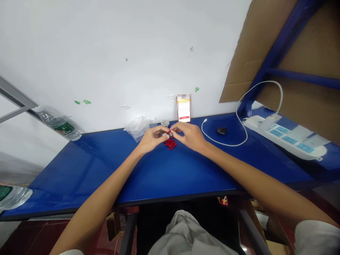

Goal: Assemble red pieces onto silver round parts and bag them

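Note:
Both hands meet above the blue table (170,177), close to its back edge. My left hand (151,139) pinches a thin red cord between thumb and forefinger. From the other side my right hand (189,135) grips the same cord at its fingertips. A small tangled heap of red cord (170,144) lies on the table just below the fingers. Behind them sits a round whitish spool (165,123), partly covered by the hands. Something small and pale shows between the fingers, too small to name.
A lit phone (183,109) leans on the wall behind my hands. To the left lie a clear plastic bag (140,126) and a water bottle (60,124). A white cable (231,145), a black mouse-like object (221,131) and a power strip (287,138) are on the right.

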The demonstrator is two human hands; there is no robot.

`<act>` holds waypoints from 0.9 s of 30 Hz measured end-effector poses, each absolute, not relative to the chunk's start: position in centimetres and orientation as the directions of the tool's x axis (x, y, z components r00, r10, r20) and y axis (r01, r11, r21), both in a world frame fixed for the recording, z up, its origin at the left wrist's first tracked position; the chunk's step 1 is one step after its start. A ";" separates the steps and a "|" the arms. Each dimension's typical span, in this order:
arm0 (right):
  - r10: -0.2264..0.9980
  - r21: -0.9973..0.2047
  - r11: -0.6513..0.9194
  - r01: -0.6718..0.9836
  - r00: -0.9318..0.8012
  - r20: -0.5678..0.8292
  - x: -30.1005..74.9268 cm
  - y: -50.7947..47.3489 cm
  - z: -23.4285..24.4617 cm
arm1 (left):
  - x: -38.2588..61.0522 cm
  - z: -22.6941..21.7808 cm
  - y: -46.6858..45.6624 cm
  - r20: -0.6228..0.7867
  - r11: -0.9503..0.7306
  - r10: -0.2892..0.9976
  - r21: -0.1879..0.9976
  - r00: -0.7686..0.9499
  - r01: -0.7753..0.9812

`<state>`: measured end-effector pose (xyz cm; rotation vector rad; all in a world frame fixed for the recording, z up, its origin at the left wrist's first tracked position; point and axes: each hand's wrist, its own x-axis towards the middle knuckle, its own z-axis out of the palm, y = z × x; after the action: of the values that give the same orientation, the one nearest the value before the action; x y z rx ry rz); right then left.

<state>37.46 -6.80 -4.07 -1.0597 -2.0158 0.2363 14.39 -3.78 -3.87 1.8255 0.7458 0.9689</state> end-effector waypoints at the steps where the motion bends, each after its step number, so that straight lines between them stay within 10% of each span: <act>1: 0.736 -0.464 0.645 0.607 -0.329 0.592 37.4 -6.9 -4.0 | 14.3 -3.7 -3.7 0.320 -0.427 0.799 0.898 0.509 0.107; 10: 0.698 -0.432 0.697 0.572 -0.406 0.590 36.9 -7.0 -4.5 | 10.8 0.3 -3.2 0.387 -0.600 0.759 0.727 0.524 0.333; 19: 0.702 -0.371 0.691 0.620 -0.454 0.548 37.5 -5.8 -5.5 | 7.6 -1.0 -0.7 0.010 -0.550 0.805 0.390 0.593 0.739; 27: 0.748 -0.339 0.646 0.684 -0.480 0.458 37.5 -5.4 -5.8 | 6.9 0.6 -1.9 -0.284 -0.418 0.788 0.406 0.547 0.813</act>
<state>37.55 -5.40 -5.80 -1.1114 -2.2865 0.1458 6.89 -1.88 0.62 2.2852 1.2911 -0.0667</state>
